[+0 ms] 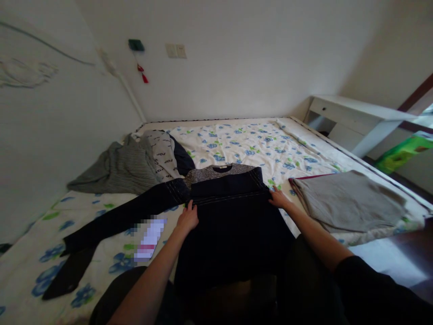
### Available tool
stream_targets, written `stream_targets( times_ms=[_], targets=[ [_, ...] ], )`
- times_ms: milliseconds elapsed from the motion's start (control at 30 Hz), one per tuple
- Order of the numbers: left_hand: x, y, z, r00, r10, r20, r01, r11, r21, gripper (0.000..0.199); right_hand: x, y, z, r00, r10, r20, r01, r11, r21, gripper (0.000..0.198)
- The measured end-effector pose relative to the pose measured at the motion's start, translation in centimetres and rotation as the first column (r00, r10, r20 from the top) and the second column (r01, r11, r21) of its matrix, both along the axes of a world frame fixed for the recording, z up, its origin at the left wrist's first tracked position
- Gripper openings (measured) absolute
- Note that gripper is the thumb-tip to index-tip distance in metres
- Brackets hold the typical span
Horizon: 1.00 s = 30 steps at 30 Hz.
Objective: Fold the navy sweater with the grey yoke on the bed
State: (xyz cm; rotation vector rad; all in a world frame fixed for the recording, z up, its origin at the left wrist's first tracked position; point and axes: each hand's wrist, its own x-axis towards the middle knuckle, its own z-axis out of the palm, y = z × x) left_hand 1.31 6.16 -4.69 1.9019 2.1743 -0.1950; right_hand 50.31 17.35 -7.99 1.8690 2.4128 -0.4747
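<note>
A black sweater (pixel 233 234) with a speckled grey yoke lies front up on the bed before me, its neckline at the far end. Its right-hand sleeve (pixel 226 185) is folded flat across the chest. The other sleeve (pixel 128 216) stretches out to the lower left, bent near the cuff. My left hand (pixel 188 217) grips the sweater's left side edge just below the chest, fingers closed on the cloth. At the opposite side edge, my right hand (pixel 278 197) holds the fabric, its fingertips partly hidden against the dark cloth.
A folded grey garment (pixel 352 198) lies to the right, with dark red cloth under its edge. Grey clothes (pixel 118 167) are heaped at the left. A pixelated flat object (pixel 150 239) rests left of the sweater on the flowered sheet (pixel 219 140). A white desk (pixel 355 113) stands beyond the bed's right side.
</note>
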Motion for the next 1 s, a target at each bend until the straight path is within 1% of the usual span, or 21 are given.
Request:
stream_targets(
  times_ms=[167,233,333,433,500,567,633,700,767,900,967,1000],
  targets=[
    [-0.2,2.0,-0.4,1.000,0.001,0.015,-0.001,1.000,0.010,0.087,-3.6,0.8,-1.5,0.998,0.061,-0.007,-0.061,0.998,0.014,0.076],
    [-0.2,2.6,-0.5,1.000,-0.008,0.008,0.008,1.000,0.012,0.089,-4.6,0.9,-1.9,0.998,0.058,-0.011,-0.058,0.998,0.005,0.077],
    [-0.1,3.1,-0.6,0.999,-0.031,-0.020,0.031,1.000,0.000,0.090,-5.4,1.1,-2.0,1.000,-0.017,-0.019,0.018,0.999,0.032,0.074],
    [-0.2,3.6,-1.0,0.999,-0.040,-0.035,0.039,0.999,-0.021,0.090,-5.6,1.5,-1.8,0.995,-0.092,-0.031,0.094,0.991,0.098,0.065],
    [-0.3,4.0,-1.3,0.999,-0.038,-0.035,0.037,0.999,-0.029,0.092,-5.6,1.7,-1.7,0.991,-0.132,-0.022,0.133,0.984,0.119,0.057],
    [-0.3,4.3,-1.5,0.999,-0.032,-0.035,0.031,0.999,-0.027,0.094,-5.4,2.1,-1.8,0.979,-0.206,0.001,0.204,0.973,0.106,0.054],
    [-0.3,4.6,-1.6,0.999,-0.026,-0.041,0.026,1.000,-0.013,0.095,-4.8,2.5,-2.1,0.952,-0.306,0.019,0.304,0.951,0.057,0.059],
    [-0.2,4.7,-1.5,0.999,-0.019,-0.041,0.019,1.000,0.005,0.094,-3.8,3.0,-2.4,0.930,-0.366,0.021,0.367,0.930,-0.011,0.068],
    [0.1,4.8,-1.0,0.999,-0.012,-0.035,0.012,1.000,0.019,0.095,-2.8,3.5,-2.6,0.931,-0.366,0.016,0.366,0.929,-0.059,0.073],
    [0.7,4.6,0.0,0.999,-0.008,-0.031,0.010,0.998,0.065,0.092,-1.2,4.1,-2.6,0.937,-0.349,0.013,0.349,0.934,-0.072,0.072],
    [1.0,4.4,0.2,0.999,-0.014,-0.042,0.016,0.999,0.049,0.086,-1.0,4.1,-2.5,0.942,-0.335,0.020,0.335,0.936,-0.106,0.071],
    [1.0,4.3,0.2,0.999,-0.013,-0.046,0.013,1.000,0.015,0.083,-1.1,4.1,-2.5,0.948,-0.317,0.026,0.318,0.940,-0.124,0.070]
  ],
)
